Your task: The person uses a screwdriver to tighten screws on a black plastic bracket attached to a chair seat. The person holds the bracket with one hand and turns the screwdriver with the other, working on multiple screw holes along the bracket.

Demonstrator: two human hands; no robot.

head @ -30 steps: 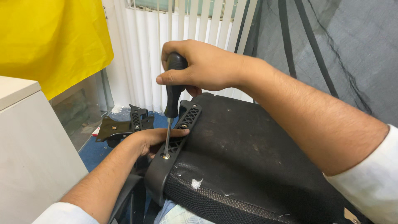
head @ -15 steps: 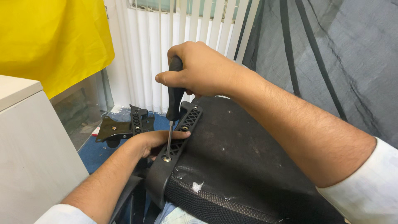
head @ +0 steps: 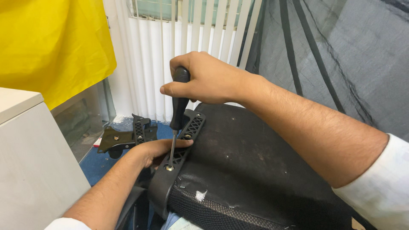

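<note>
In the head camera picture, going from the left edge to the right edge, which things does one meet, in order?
White cabinet → black metal plate on the floor → left hand → screwdriver → right hand → black underside of the chair seat → white sleeve.

Support: blue carpeted floor | on it: black metal chair mechanism plate, near white cabinet | below vertical blinds

Screwdriver upright on bracket; cabinet left.
</note>
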